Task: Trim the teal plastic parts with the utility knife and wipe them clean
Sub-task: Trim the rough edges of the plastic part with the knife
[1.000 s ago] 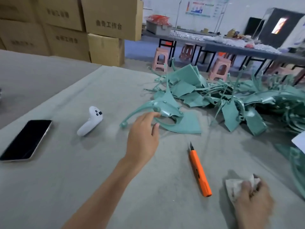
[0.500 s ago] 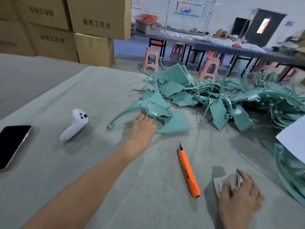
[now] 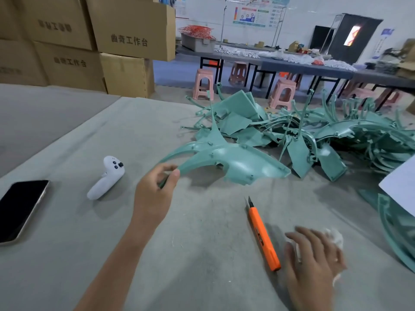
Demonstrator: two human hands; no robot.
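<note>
On felt (image 3: 202, 254), curved teal part (image 3: 238, 162) in pinch of left hand (image 3: 152, 194), cloth (image 3: 335, 237) under flat right hand (image 3: 314, 261)

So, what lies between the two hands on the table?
The orange utility knife lies there, close to the right hand; the head view shows it.

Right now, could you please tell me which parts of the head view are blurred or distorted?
Head view: the right hand and the white cloth under it are motion-blurred; the left hand, teal part and utility knife are sharp; the wide-angle lens bends lines toward the edges; shadows are soft.
</note>
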